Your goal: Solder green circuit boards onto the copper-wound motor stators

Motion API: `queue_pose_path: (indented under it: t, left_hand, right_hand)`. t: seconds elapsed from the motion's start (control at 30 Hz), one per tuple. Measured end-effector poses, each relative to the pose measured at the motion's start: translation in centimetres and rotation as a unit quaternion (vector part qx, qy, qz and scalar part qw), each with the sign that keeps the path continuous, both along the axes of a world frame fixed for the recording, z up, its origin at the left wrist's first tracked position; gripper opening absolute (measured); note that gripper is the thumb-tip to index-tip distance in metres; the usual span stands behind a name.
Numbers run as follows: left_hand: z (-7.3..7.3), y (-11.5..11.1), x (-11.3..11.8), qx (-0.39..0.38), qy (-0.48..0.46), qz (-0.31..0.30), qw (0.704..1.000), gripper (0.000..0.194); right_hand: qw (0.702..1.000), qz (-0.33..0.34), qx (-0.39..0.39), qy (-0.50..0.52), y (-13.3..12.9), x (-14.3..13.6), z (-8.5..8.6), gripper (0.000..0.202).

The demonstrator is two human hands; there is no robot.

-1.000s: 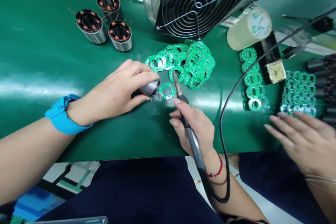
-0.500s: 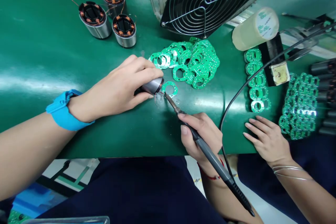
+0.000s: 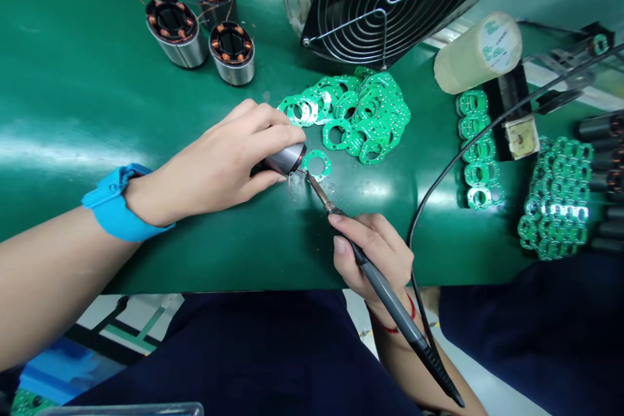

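Note:
My left hand (image 3: 244, 153), with a blue strap above the wrist, is closed around a motor stator (image 3: 286, 158) lying on its side. Its copper-wound end faces right, and the palm hides the rest. Against that end sits a ring-shaped green circuit board (image 3: 318, 173). A soldering iron (image 3: 385, 286) is held like a pen in my right hand (image 3: 373, 253). The iron's tip meets the board's lower left edge beside the stator's thin wires; whether it touches wire or board I cannot tell.
Loose ring boards (image 3: 370, 110) are heaped beyond my hands. Upright stators (image 3: 233, 55) stand at the back left, near a fan (image 3: 385, 0). On the right are a tape roll (image 3: 475, 55), a row of boards (image 3: 475, 149), a board panel (image 3: 556, 201) and the iron's black cable (image 3: 453, 156).
The co-worker's hand on the right has left the view. My hands keep their grips, with the soldering iron's tip still at the board's edge; the view has shifted slightly.

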State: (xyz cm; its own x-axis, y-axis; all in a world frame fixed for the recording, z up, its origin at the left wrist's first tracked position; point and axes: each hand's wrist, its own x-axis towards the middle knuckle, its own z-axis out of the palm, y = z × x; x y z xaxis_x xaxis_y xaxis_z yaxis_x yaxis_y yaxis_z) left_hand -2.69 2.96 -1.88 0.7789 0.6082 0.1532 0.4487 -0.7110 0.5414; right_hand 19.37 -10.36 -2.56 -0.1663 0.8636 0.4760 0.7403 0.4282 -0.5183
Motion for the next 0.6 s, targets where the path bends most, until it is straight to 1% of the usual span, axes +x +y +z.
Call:
queue_pose_path:
  t: [0.1,0.23,0.37,0.47,0.53,0.6]
  left_hand:
    - [-0.17,0.07,-0.01,-0.002,-0.005,-0.001,1.000,0.031]
    - [-0.06,0.05,-0.03,-0.016,0.003,0.010,1.000,0.032]
    - [-0.11,0.07,-0.08,-0.007,-0.002,-0.002,1.000,0.032]
    - [-0.29,0.10,-0.11,-0.022,-0.025,0.006,0.999,0.031]
    - [-0.32,0.08,-0.10,-0.019,-0.025,0.007,0.999,0.030]
    - [-0.26,0.04,-0.08,-0.003,-0.018,0.002,1.000,0.030]
  right_hand:
    - [1.000,0.009,-0.002,-0.017,0.02,0.05,0.07,0.017]
    - [0.999,0.017,0.007,-0.050,-0.08,0.03,0.08,0.016]
    - [0.999,0.004,0.012,-0.037,-0.20,-0.06,-0.06,0.018]
    - [0.999,0.005,0.007,-0.033,-0.31,-0.08,-0.16,0.018]
    - [0.999,-0.003,0.021,-0.026,-0.41,0.00,-0.18,0.019]
    - [0.999,-0.026,0.042,-0.013,-0.47,0.16,-0.20,0.021]
